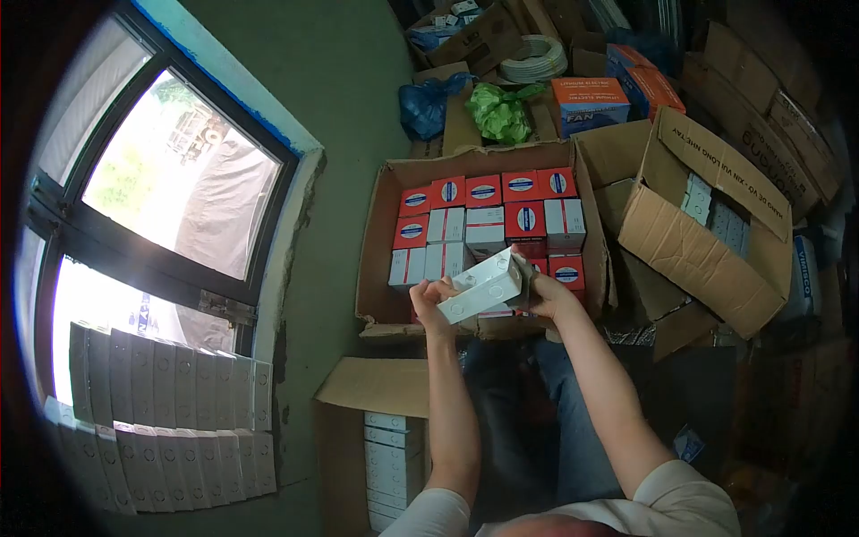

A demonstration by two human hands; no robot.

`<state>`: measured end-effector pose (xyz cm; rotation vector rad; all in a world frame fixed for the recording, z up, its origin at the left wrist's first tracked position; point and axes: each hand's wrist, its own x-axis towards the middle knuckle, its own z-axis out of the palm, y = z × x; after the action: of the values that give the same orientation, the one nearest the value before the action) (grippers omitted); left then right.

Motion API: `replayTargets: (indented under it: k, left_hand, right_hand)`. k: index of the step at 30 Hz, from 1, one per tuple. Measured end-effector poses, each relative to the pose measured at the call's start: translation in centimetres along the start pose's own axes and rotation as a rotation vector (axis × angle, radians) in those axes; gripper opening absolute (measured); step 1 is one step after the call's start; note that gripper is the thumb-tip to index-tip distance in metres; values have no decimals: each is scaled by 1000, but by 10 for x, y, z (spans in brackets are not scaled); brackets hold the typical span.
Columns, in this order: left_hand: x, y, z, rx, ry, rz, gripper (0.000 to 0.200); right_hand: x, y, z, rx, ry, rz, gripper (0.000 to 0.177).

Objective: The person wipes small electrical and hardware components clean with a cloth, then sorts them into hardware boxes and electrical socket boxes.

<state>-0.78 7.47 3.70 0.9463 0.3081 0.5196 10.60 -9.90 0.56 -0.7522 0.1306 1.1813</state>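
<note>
A white plastic electrical back box [483,288], long and open on one side, is held tilted above the large open carton [374,268]. My left hand [432,300] grips its left end, with fingers reaching into the open side. At the other end, my right hand [548,300] is closed around the end of the box; a greyish edge shows beside those fingers, too dark to name. Below the hands, the carton holds rows of small red-and-white boxes [483,191] with blue oval labels.
Stacked white back boxes [170,380] line the window ledge at left. More stand in a carton [335,438] by my legs. A tilted carton [689,259] with white pieces is at right. Behind are a fan box [591,103], a green bag [501,112] and a cable coil [534,61].
</note>
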Motion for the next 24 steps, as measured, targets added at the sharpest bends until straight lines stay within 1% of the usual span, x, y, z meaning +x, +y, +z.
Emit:
replayTargets:
  k: [3,4,7,8,9,10,11,13,14,17,18,20,21,23,24]
  left_hand:
    - [3,-5,-5,34,50,-54,58]
    - [3,-6,-6,64,-8,-6,58]
    - [6,-4,-6,76,67,-73,58]
    - [4,0,-7,188,-7,-48,57]
    - [7,-4,-14,125,26,-124,56]
    - [6,2,-14,160,-22,-144,56]
    - [4,7,-14,194,-75,-170,56]
    - [3,11,-20,211,-105,-166,56]
    - [3,10,-23,223,-125,-168,55]
    - [8,4,-28,211,-95,-76,52]
    - [8,5,-25,245,-21,-51,50]
    - [10,4,-16,313,127,-4,52]
    - [14,-3,-15,298,120,1,52]
    - [24,-18,-18,267,102,15,59]
    - [10,-2,-1,204,-16,-135,68]
  right_hand:
    - [-6,-3,11,17,41,-10,51]
    - [-5,-2,8,22,45,-6,51]
    - [16,6,-15,38,17,25,52]
    - [9,2,-4,-31,14,12,58]
    - [0,-2,6,-91,14,-12,63]
    - [-1,-7,-2,-206,48,110,61]
    - [2,-2,-6,-205,48,80,60]
    - [4,6,-17,-194,57,14,57]
    - [8,5,-22,-153,62,63,55]
    - [13,3,-26,-135,55,111,45]
    - [5,-2,-14,-270,157,120,42]
    - [11,-1,-21,-232,142,-7,45]
    - [13,-1,-24,-212,135,-72,48]
    - [3,-2,-6,-203,163,-277,47]
    - [-1,-3,2,-197,175,-378,47]
